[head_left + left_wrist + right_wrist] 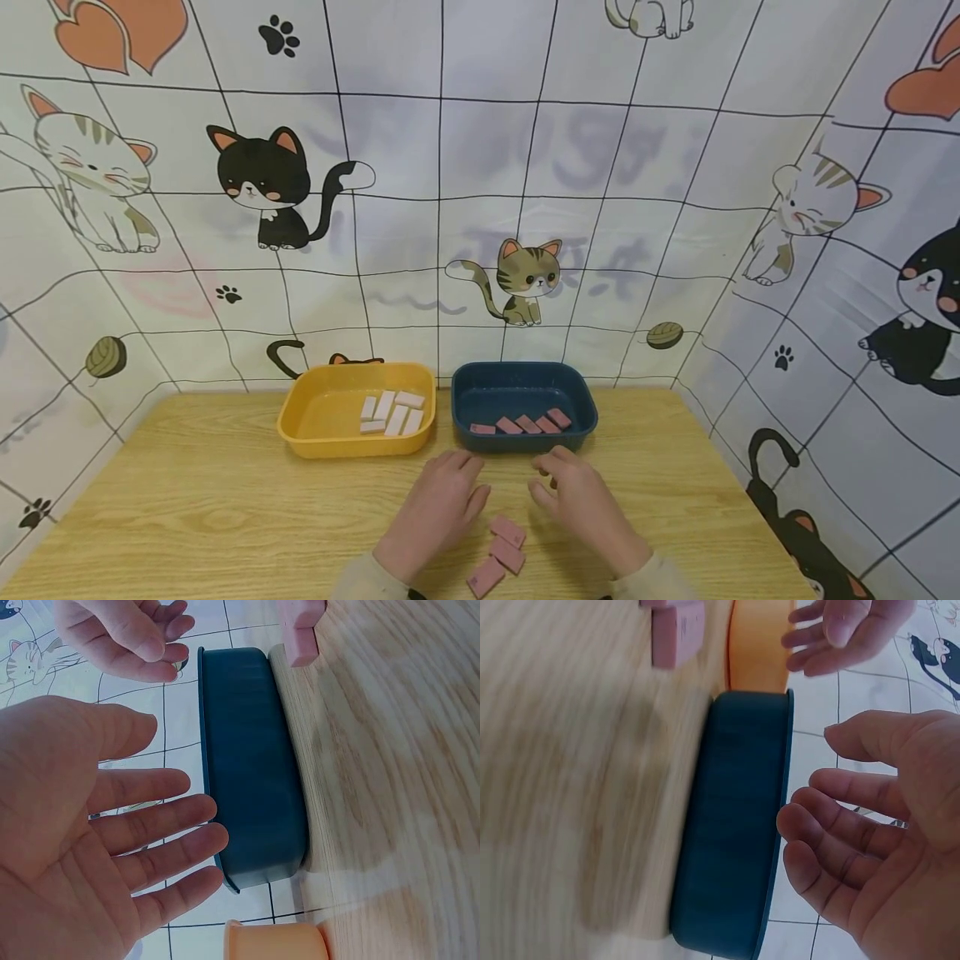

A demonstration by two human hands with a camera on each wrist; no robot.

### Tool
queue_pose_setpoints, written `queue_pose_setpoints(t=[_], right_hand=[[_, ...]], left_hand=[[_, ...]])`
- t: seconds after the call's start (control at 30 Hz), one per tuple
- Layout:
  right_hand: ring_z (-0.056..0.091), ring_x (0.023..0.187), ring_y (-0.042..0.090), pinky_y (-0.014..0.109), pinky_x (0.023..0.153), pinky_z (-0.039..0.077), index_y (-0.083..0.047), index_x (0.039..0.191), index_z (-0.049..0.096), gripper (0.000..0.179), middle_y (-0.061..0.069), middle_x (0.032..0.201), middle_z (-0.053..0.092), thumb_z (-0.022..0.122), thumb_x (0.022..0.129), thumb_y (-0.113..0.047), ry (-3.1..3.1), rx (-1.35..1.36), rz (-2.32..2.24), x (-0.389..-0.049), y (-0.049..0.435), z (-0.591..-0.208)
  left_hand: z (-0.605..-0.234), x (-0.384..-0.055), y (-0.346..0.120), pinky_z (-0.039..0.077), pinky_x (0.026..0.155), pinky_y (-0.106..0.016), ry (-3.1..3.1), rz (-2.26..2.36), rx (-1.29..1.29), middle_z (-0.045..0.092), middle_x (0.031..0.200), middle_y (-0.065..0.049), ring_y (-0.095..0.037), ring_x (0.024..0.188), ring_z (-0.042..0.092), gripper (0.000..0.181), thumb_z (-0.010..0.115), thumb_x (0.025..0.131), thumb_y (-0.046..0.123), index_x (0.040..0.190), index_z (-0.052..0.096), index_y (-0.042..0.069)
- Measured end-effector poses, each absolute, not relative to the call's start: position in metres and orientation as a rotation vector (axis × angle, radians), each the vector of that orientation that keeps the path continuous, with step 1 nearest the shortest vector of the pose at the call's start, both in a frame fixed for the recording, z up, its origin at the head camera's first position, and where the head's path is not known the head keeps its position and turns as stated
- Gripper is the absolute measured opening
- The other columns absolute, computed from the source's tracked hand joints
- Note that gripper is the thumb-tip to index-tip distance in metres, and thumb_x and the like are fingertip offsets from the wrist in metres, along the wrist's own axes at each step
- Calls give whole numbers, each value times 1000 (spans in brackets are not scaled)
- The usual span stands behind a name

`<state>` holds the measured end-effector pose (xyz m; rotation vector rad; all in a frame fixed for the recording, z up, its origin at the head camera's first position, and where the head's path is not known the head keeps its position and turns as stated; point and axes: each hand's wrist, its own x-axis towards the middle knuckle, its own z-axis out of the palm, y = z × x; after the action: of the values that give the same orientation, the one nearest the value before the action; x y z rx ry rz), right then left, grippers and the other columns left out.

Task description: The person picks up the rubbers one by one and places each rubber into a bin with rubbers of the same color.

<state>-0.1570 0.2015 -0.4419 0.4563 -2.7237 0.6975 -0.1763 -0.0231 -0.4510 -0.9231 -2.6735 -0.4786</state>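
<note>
My left hand hovers in front of the dark blue bin, palm bare and fingers extended in the left wrist view. To its right, my right hand is also near the bin's front side, its fingers loosely bent and holding nothing in the right wrist view. Inside the blue bin, several pink blocks lie in a row along the front. On the table between my forearms lie 3 more pink blocks, roughly in a line.
Left of the blue bin stands a yellow bin with several white blocks in its right half. Both bins stand at the back of the wooden table, against a cat-patterned cloth that also hangs along the sides.
</note>
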Motion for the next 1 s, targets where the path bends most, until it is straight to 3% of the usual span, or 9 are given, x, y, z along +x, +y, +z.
queue_pose_setpoints(t=[0.4,0.63,1.0], right_hand=[[61,72,12,23,63,52,-2,103,74,14,4,94,65,76,89,-4,-2764,658,811,-147,197,-455],[51,71,3,21,62,49,-4,103,75,15,-1,92,63,74,89,-6,-2840,677,816,-141,195,-461],[47,69,-1,22,62,48,-6,99,75,12,-7,84,57,77,88,-11,-2898,748,804,-140,196,-470]], left_hand=[[-450,-176,-25,54,93,-45,-2645,-488,-914,71,110,-8,-26,104,66,25,70,98,23,114,72,3],[-453,-176,-24,55,89,-44,-2597,-475,-928,71,106,-7,-24,98,66,23,71,96,22,110,72,4],[-456,-174,-22,55,86,-43,-2624,-451,-942,69,103,-4,-23,95,64,22,69,97,23,109,72,4]])
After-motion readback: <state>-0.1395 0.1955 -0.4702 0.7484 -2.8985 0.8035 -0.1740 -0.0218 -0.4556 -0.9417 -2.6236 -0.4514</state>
